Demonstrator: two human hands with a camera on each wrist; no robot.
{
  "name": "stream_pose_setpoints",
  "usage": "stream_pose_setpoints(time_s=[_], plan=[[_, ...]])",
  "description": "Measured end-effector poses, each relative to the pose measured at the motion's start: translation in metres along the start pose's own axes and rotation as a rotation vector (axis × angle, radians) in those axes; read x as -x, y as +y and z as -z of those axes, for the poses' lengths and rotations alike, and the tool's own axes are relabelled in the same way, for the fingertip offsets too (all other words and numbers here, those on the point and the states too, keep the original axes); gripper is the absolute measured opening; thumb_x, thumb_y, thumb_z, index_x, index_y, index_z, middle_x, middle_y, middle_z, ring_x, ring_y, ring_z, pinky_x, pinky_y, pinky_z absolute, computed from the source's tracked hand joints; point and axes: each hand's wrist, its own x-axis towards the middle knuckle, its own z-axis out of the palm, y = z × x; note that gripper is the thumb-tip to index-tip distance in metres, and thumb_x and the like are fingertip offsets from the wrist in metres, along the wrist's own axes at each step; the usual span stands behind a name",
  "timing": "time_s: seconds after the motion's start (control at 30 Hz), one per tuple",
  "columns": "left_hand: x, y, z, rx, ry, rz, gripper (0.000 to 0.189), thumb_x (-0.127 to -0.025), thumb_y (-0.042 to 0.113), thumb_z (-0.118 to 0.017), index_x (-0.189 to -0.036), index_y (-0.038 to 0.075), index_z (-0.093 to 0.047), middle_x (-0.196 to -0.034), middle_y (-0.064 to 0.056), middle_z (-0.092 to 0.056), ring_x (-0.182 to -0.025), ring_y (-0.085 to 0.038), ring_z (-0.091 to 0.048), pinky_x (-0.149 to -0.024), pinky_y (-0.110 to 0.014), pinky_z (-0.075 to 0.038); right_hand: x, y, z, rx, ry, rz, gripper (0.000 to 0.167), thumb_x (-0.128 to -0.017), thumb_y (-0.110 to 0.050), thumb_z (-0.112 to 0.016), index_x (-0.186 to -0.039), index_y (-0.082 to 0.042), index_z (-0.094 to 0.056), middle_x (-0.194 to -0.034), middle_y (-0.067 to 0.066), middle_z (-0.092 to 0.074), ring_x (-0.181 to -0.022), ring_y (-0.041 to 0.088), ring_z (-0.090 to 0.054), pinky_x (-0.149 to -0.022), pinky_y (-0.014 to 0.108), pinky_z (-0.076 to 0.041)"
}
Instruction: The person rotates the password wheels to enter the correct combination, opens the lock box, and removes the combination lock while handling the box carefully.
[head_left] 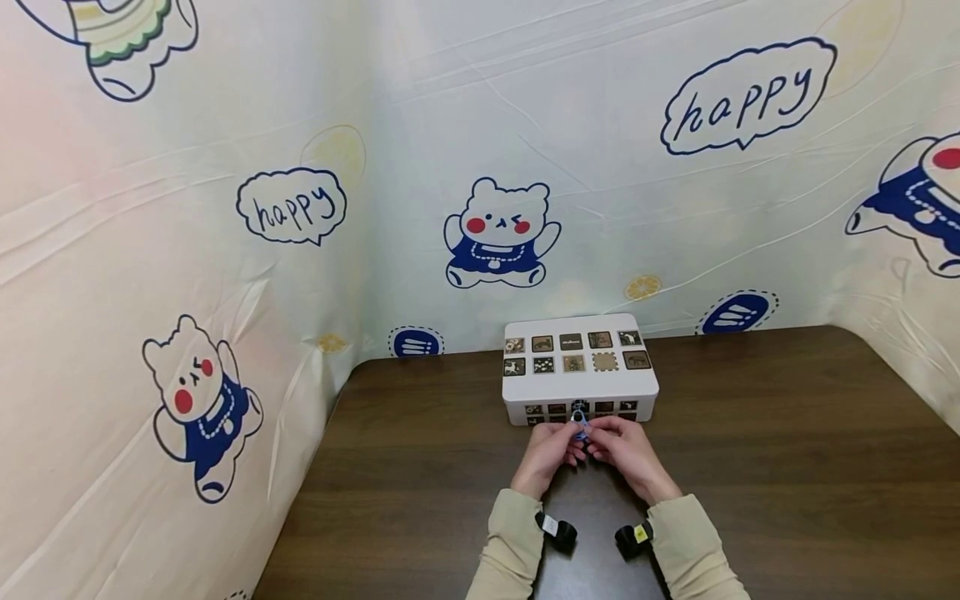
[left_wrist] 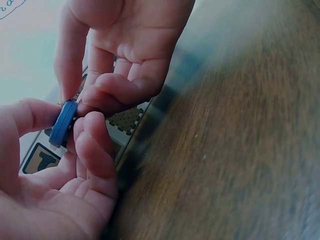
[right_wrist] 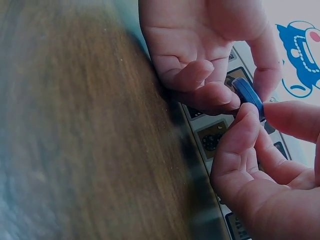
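Note:
A small flat blue piece with rounded ends is held up between both hands, close to the front side of a white box. My left hand pinches one end between thumb and curled fingers. From the other side, my right hand pinches it the same way, fingertips nearly meeting. In the right wrist view the blue piece shows its edge, with a seam along it. Its exact kind I cannot tell. Small square pictures are printed on the box's lid and front.
The box stands at the back of a dark wooden table. Behind and to the left hangs a pale cloth with cartoon bears and "happy" bubbles. Black wrist bands with cameras sit over beige sleeves.

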Motion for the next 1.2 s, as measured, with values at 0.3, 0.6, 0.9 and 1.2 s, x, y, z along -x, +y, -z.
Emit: stream_pose_setpoints(time_s=[0.3,0.6,0.9,1.2], plan=[[-0.0007,0.0004,-0.0001,-0.010,0.010,-0.003,0.020,-0.086,0.014,-0.059,-0.083,-0.003,-0.069,-0.062,0.002,-0.058,-0.049,-0.007,-0.056,-0.045,-0.018,-0.043,-0.0002,-0.0003,-0.0005,-0.007,-0.001,0.007,0.030,-0.094,-0.009,-0.059,-0.115,0.011,-0.054,-0.080,-0.002,-0.067,-0.070,0.006,-0.061,-0.063,0.020,-0.053],[-0.0016,-0.0015,0.0015,-0.012,-0.008,-0.002,0.020,-0.085,0.014,-0.059,-0.085,-0.003,-0.070,-0.063,0.002,-0.059,-0.050,-0.007,-0.056,-0.046,-0.019,-0.043,-0.0013,0.0005,0.0001,0.002,0.002,0.002,0.030,-0.095,-0.009,-0.058,-0.117,0.012,-0.054,-0.083,-0.001,-0.067,-0.070,0.006,-0.061,-0.063,0.020,-0.053],[-0.0011,-0.0019,0.0029,-0.009,-0.044,-0.006,0.023,-0.089,0.015,-0.058,-0.089,-0.005,-0.069,-0.066,0.001,-0.059,-0.052,-0.007,-0.057,-0.048,-0.018,-0.042,0.0002,0.0003,0.0001,0.008,0.011,0.003,0.027,-0.093,-0.006,-0.058,-0.114,0.011,-0.056,-0.084,0.001,-0.067,-0.069,0.007,-0.061,-0.063,0.020,-0.054],[0.0001,-0.0006,0.0039,-0.009,-0.060,0.007,0.023,-0.091,0.014,-0.056,-0.093,-0.005,-0.069,-0.067,0.002,-0.060,-0.054,-0.006,-0.058,-0.050,-0.018,-0.043,-0.0008,0.0004,0.0006,0.003,0.003,0.009,0.028,-0.093,-0.007,-0.059,-0.114,0.012,-0.055,-0.082,0.000,-0.067,-0.069,0.007,-0.061,-0.062,0.020,-0.053]])
